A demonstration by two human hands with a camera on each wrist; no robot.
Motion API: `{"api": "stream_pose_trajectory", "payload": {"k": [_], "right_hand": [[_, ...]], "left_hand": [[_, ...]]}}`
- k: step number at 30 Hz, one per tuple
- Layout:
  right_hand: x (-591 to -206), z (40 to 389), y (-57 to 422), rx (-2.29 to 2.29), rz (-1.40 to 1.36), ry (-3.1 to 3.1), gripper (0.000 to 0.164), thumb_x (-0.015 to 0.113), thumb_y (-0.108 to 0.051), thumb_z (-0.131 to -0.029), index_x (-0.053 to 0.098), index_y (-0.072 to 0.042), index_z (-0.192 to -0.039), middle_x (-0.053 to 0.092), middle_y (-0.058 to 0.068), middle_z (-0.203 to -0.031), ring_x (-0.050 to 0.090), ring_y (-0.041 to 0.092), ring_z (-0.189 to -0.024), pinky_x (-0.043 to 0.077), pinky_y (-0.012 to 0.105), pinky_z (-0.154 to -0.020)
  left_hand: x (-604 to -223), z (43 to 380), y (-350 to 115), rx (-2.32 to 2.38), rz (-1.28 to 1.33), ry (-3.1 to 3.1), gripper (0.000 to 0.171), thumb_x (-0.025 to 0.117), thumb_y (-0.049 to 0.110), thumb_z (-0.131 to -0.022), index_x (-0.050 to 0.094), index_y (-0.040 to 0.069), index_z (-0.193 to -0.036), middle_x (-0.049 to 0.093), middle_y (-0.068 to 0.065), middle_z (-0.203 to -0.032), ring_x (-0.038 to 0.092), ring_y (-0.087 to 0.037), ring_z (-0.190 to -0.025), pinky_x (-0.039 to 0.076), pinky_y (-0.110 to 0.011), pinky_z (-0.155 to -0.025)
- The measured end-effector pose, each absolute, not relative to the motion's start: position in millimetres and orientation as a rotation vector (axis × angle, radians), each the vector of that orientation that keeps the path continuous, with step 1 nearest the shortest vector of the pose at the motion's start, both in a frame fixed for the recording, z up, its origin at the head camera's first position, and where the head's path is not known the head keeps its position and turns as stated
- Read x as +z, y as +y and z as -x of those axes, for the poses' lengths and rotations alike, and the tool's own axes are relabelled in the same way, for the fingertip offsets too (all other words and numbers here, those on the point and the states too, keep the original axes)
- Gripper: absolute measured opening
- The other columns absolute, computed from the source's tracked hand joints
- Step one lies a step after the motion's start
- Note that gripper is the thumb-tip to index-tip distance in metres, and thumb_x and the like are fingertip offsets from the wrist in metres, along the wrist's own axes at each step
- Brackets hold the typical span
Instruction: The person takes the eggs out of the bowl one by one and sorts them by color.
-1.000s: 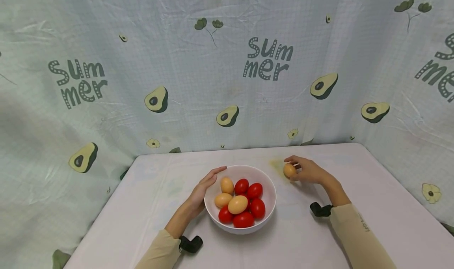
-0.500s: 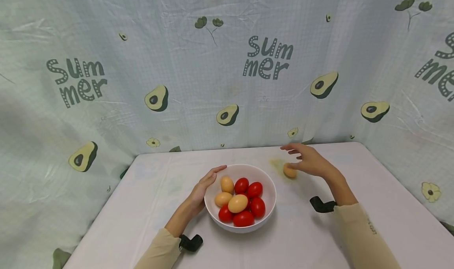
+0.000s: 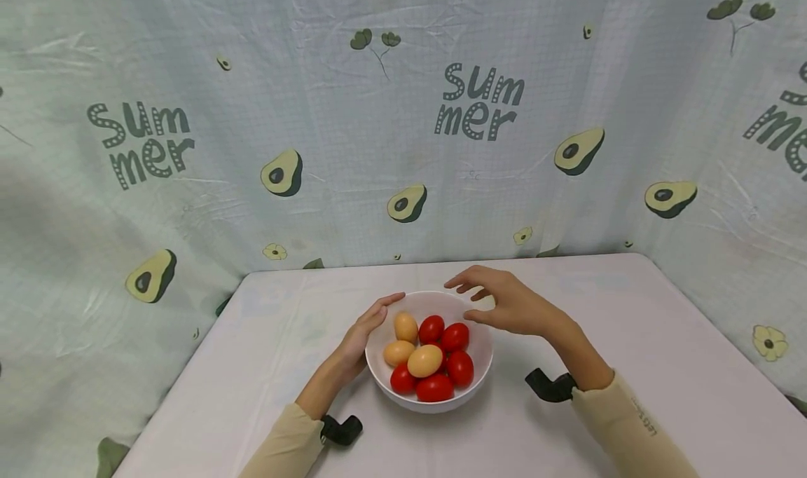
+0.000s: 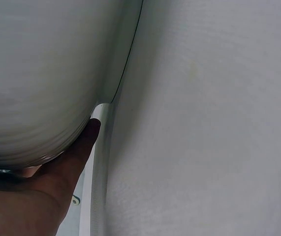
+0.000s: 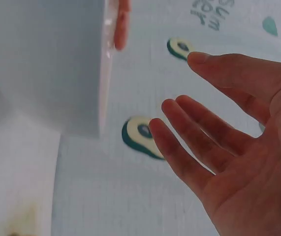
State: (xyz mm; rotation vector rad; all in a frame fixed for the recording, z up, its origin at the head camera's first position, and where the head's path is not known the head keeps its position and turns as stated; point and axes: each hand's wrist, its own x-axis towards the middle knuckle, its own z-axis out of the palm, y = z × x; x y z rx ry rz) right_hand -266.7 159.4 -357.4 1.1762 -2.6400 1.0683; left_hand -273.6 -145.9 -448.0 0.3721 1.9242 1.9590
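Note:
A white bowl (image 3: 429, 407) holds several glossy red eggs (image 3: 435, 388) and 3 tan eggs (image 3: 425, 361). My left hand (image 3: 357, 339) rests along the bowl's left outer side, its fingers stretched toward the far rim. In the left wrist view, a finger (image 4: 83, 147) lies against the bowl's curved wall. My right hand (image 3: 504, 303) hovers by the bowl's right far rim, thumb and fingertips over the edge. Its fingers are spread and bent a little, with nothing between them, as the right wrist view also shows. The tan egg on the table is hidden behind this hand in the head view.
The bowl stands on a table with a pale cloth (image 3: 302, 303). Behind rises a hanging curtain (image 3: 340, 127) printed with avocados and lettering. Both wrists carry black camera mounts (image 3: 550, 385). A yellowish stain (image 5: 24, 219) marks the tabletop.
My right hand has let go of the tan egg on the table, lifted and moved left to the bowl's rim. My left hand has stayed at the bowl.

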Motion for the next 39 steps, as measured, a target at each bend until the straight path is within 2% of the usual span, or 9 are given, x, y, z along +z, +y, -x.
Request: {"api": "stream_pose_trajectory", "payload": {"k": [6,10,13,16,23,28,39], "right_hand": [[-361.2,253.3,133.8,1.09,-1.37,-2.662,0.041,0.074,-0.002,-0.09,0.066,-0.011,-0.129,0.069,0.009,-0.127,0.066,0.03,-0.115,0.062,0.046,-0.092],[-364.9,248.5,121.7,1.085,-1.456,-2.691,0.04,0.076,-0.005,-0.091,0.066,-0.017,-0.128,0.067,0.006,-0.13,0.064,0.03,-0.119,0.06,0.047,-0.099],[-368.3,247.2,115.3,1.038,-1.493,-2.687,0.042,0.077,-0.007,-0.09,0.067,-0.021,-0.128,0.066,0.0,-0.132,0.061,0.024,-0.123,0.056,0.046,-0.105],[-371.1,245.7,111.3,0.977,-1.51,-2.688,0.043,0.078,-0.008,-0.089,0.067,-0.023,-0.128,0.066,-0.005,-0.131,0.057,0.017,-0.125,0.054,0.042,-0.108],[-375.6,241.5,105.2,0.881,-1.558,-2.761,0.045,0.078,-0.014,-0.089,0.067,-0.019,-0.133,0.066,-0.006,-0.133,0.056,0.015,-0.126,0.052,0.038,-0.109],[-378.6,240.1,101.1,0.835,-1.54,-2.816,0.043,0.077,-0.015,-0.09,0.068,-0.025,-0.131,0.067,-0.013,-0.132,0.056,0.012,-0.127,0.05,0.038,-0.111],[-384.4,238.7,96.1,0.718,-1.535,-2.908,0.039,0.076,-0.009,-0.091,0.072,-0.027,-0.125,0.069,-0.018,-0.125,0.057,0.005,-0.116,0.051,0.034,-0.109]], "left_hand": [[-448.5,273.9,-145.6,1.951,-0.364,1.933,0.05,0.03,0.037,-0.112,0.038,0.025,-0.16,0.031,-0.005,-0.169,0.032,-0.029,-0.155,0.022,-0.048,-0.13],[-448.2,274.7,-145.8,1.955,-0.379,1.919,0.05,0.029,0.037,-0.112,0.037,0.025,-0.16,0.031,-0.003,-0.169,0.033,-0.028,-0.154,0.024,-0.046,-0.129],[-448.1,275.1,-146.1,1.958,-0.382,1.917,0.05,0.028,0.036,-0.112,0.037,0.025,-0.16,0.031,-0.003,-0.169,0.033,-0.028,-0.154,0.025,-0.044,-0.129],[-447.8,275.3,-146.5,1.954,-0.377,1.92,0.049,0.028,0.036,-0.113,0.038,0.026,-0.16,0.031,-0.002,-0.169,0.034,-0.027,-0.154,0.026,-0.043,-0.128],[-448.3,276.8,-147.7,1.935,-0.396,1.931,0.049,0.028,0.035,-0.113,0.037,0.026,-0.16,0.032,-0.003,-0.169,0.035,-0.028,-0.153,0.03,-0.042,-0.127],[-448.7,276.7,-148.4,1.928,-0.397,1.932,0.05,0.028,0.035,-0.113,0.036,0.025,-0.161,0.032,-0.003,-0.168,0.035,-0.028,-0.153,0.032,-0.041,-0.126],[-447.9,276.0,-147.1,1.937,-0.372,1.939,0.049,0.028,0.034,-0.112,0.039,0.026,-0.159,0.031,-0.003,-0.169,0.034,-0.029,-0.154,0.029,-0.044,-0.127]]}}
